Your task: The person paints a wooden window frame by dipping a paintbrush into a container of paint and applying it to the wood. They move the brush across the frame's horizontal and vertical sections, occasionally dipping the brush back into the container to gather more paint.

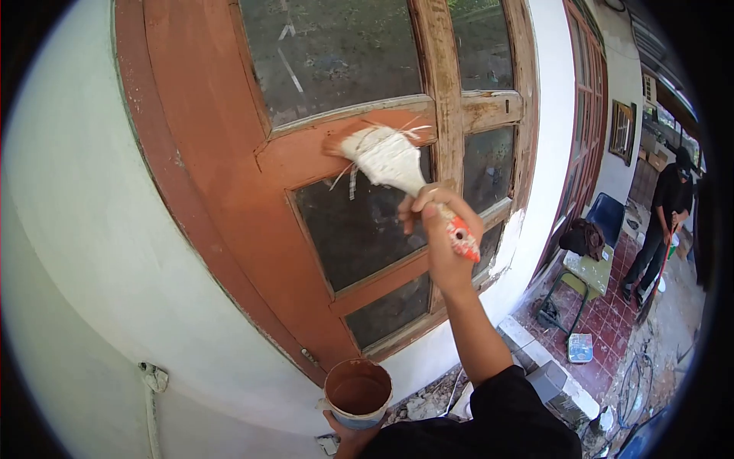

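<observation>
My right hand (443, 218) is closed around the handle of a wide paintbrush (388, 159), whose orange-red end sticks out below my fingers. The brush's bristles, brown at the tip with some splayed strands, touch a horizontal rail of a wooden window frame (222, 153). Reddish-brown paint covers the frame's left side and part of that rail; the uprights on the right show bare, worn wood. Low in view, my left hand (352, 440) grips a paint bucket (358, 392) from below. Brown paint coats the bucket's inside.
White wall (69, 199) flanks the frame, with a pipe fitting (155, 376) low on the left. Rubble (428, 402) and concrete blocks lie below. At right are a desk chair (585, 268) with a dark bag, a paint tub (579, 348), and another person (669, 206) holding a long red handle.
</observation>
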A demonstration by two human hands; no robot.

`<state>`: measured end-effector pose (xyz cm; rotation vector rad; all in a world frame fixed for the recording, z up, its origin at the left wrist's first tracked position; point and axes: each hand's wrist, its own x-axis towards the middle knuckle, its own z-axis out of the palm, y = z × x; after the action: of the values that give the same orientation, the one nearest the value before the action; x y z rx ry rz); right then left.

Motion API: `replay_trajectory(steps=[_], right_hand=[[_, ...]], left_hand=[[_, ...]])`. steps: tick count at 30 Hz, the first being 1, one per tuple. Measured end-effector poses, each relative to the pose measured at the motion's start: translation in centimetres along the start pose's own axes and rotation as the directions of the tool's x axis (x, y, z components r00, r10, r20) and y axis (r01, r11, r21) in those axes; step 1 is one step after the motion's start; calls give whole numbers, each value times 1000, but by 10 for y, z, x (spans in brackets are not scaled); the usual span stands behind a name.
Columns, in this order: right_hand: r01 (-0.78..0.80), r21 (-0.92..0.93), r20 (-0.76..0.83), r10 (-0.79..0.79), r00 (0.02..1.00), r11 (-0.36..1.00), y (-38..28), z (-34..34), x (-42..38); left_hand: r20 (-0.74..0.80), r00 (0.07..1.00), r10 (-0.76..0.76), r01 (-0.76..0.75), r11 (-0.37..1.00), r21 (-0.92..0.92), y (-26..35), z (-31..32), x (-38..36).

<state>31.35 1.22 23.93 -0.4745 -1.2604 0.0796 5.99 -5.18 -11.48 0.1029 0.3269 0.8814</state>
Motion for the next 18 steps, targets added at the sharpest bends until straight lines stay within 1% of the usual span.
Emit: replay_trajectory(steps=[1,2,3,5,6,8,9,10,12,13,14,16,17,18], right_hand=[[-3,-2,-67,3,998,1000,5,-15,5],[-8,-2,-132,8,991,1000,9,-29,9],[-7,-5,-130,6,992,1000,11,-41,11],[48,-169,-237,-88,967,984,13,-59,15],[50,-171,-233,-90,968,984,13,-60,16],[77,-158,-317,-124,940,985,13,-57,15],[72,-121,-340,-109,934,990,16,-53,14],[72,-119,-338,-109,935,990,15,-43,12],[-10,-24,-314,2,949,1000,9,-17,7],[30,-22,-272,-35,962,999,12,-5,5],[71,-19,-231,-73,970,997,14,7,2],[93,19,-171,-88,981,996,13,25,0],[91,51,-133,-84,988,995,11,34,-2],[89,78,-97,-81,992,993,8,41,-4]], left_hand=[[-49,999,-1,0,1000,-19,-2,-2,3],[-46,999,-4,3,1000,-20,-4,0,6],[-42,999,-11,10,1000,-21,-6,1,9],[-32,999,-19,18,1000,-25,-10,3,16],[-7,1000,-23,23,1000,-8,-10,4,22],[18,999,-27,27,1000,7,-15,11,30],[114,990,-83,95,990,-106,-16,25,34],[216,968,-126,172,963,-210,-17,34,38],[236,965,-113,161,967,-198,-22,40,47],[253,962,-104,154,971,-183,-24,42,50],[254,962,-100,149,972,-181,-27,43,52],[152,986,-71,84,993,-81,-32,48,53],[156,985,-68,81,994,-78,-34,50,54],[147,988,-48,52,998,-22,-36,52,55]])
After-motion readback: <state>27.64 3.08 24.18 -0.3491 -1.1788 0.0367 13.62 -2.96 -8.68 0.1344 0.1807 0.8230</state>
